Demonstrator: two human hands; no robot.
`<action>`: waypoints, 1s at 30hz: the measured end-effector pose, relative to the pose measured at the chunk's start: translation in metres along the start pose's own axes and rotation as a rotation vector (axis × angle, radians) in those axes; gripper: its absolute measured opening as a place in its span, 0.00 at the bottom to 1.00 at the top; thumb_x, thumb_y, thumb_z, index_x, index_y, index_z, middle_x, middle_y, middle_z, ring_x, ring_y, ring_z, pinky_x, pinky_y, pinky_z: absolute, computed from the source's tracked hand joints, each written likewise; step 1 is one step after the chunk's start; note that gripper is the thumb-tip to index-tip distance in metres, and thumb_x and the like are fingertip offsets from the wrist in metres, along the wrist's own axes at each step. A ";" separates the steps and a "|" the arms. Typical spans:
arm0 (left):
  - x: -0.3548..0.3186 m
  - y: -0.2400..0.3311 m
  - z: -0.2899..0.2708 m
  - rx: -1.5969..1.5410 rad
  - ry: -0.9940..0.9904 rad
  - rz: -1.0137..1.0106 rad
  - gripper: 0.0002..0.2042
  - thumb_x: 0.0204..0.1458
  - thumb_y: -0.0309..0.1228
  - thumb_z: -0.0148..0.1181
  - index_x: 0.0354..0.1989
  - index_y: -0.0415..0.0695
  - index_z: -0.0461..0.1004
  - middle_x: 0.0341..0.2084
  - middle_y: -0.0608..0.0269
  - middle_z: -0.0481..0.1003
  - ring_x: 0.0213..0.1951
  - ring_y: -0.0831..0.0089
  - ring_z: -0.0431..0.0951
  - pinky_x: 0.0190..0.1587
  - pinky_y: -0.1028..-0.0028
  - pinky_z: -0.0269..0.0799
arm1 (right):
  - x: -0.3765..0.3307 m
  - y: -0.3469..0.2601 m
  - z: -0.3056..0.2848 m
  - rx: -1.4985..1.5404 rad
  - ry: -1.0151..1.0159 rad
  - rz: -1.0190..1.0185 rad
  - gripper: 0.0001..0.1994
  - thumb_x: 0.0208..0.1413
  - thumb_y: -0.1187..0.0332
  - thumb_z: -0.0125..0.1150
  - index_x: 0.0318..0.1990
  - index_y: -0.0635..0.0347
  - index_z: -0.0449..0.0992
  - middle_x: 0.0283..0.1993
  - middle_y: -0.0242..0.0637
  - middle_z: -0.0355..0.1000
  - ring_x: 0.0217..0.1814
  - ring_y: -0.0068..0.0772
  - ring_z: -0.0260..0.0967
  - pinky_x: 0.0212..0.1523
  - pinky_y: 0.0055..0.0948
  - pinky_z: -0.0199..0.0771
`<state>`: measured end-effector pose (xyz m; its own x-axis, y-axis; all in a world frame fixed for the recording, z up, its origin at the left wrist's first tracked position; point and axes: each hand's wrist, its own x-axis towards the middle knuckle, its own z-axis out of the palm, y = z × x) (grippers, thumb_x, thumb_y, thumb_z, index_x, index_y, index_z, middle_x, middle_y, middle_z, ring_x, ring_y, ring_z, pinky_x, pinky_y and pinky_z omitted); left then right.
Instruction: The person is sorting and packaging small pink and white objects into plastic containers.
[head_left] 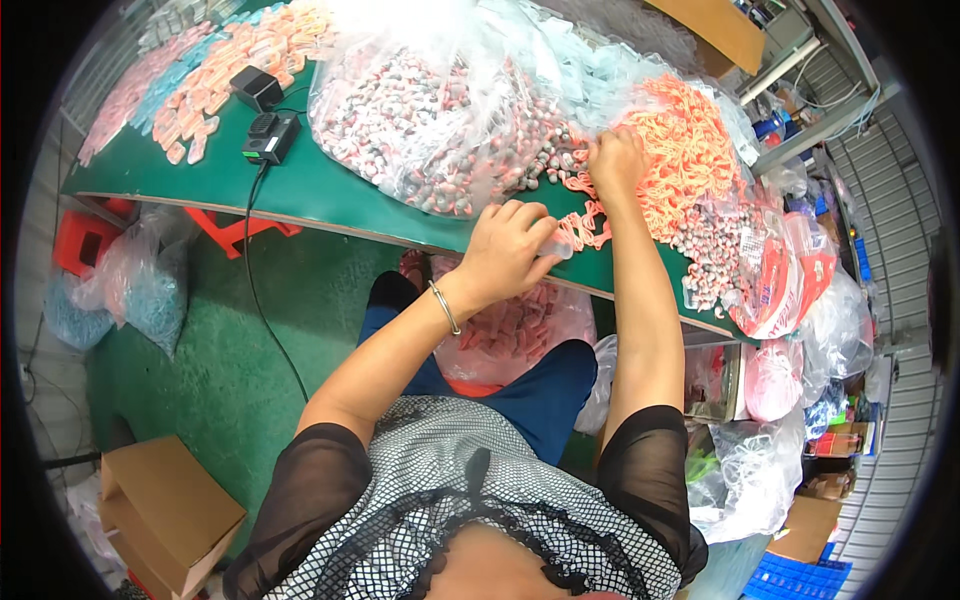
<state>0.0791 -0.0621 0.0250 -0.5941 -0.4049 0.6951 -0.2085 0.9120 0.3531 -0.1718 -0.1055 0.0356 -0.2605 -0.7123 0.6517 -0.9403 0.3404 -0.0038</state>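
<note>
At the table's near edge, my left hand [508, 245] is closed, thumb and fingers round a small translucent plastic piece [558, 249]. Orange looped cords [583, 230] lie just beside that piece. Farther in, my right hand [617, 162] has its fingers bent down and drawn together at the left side of a large heap of orange cords [685, 150]. Whatever is at its fingertips is hidden. Left of it, a big clear bag [400, 120] holds many small round pink, white and grey pieces, some spilling out toward my right hand.
More round pieces [705, 240] lie by a red and white bag [780, 275] at the right. Orange flat pieces [215, 90] and a black device with a cable [270, 137] sit on the green table [350, 200]. Below are a red stool [240, 230] and a cardboard box [170, 510].
</note>
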 end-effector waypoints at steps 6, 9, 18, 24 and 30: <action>0.010 -0.013 0.001 -0.161 0.066 -0.075 0.08 0.45 0.29 0.63 0.35 0.43 0.76 0.35 0.57 0.74 0.40 0.57 0.74 0.42 0.61 0.71 | -0.026 0.007 -0.037 0.175 0.080 0.000 0.08 0.50 0.60 0.62 0.32 0.53 0.78 0.36 0.34 0.75 0.45 0.38 0.71 0.49 0.44 0.60; 0.027 -0.016 0.008 -0.201 -0.020 -0.150 0.08 0.47 0.25 0.61 0.36 0.41 0.76 0.35 0.55 0.75 0.39 0.54 0.76 0.41 0.58 0.73 | -0.063 0.017 -0.079 0.181 0.102 -0.058 0.07 0.50 0.63 0.64 0.33 0.53 0.77 0.34 0.32 0.74 0.43 0.36 0.71 0.51 0.45 0.58; 0.076 -0.024 0.040 0.024 -0.532 -0.277 0.14 0.43 0.28 0.62 0.40 0.43 0.79 0.37 0.51 0.78 0.42 0.53 0.79 0.44 0.59 0.75 | -0.163 0.027 -0.130 -0.045 0.082 -0.134 0.11 0.47 0.63 0.69 0.37 0.51 0.77 0.35 0.29 0.69 0.45 0.33 0.66 0.57 0.47 0.52; 0.085 -0.040 0.057 -0.084 -0.566 -0.217 0.13 0.43 0.29 0.62 0.39 0.41 0.79 0.29 0.52 0.80 0.35 0.56 0.81 0.40 0.61 0.75 | -0.171 0.032 -0.124 0.133 -0.010 -0.097 0.13 0.46 0.61 0.70 0.38 0.53 0.77 0.36 0.30 0.71 0.45 0.35 0.68 0.56 0.44 0.55; 0.086 -0.044 0.050 -0.195 -0.561 -0.235 0.13 0.43 0.28 0.63 0.38 0.38 0.77 0.27 0.53 0.79 0.32 0.57 0.80 0.36 0.63 0.74 | -0.174 0.055 -0.128 0.302 0.027 0.021 0.10 0.48 0.64 0.69 0.36 0.55 0.79 0.36 0.33 0.73 0.44 0.37 0.70 0.52 0.38 0.59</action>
<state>-0.0014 -0.1340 0.0376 -0.8773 -0.4489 0.1698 -0.2689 0.7528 0.6008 -0.1502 0.1164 0.0191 -0.2783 -0.6889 0.6693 -0.9585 0.1543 -0.2398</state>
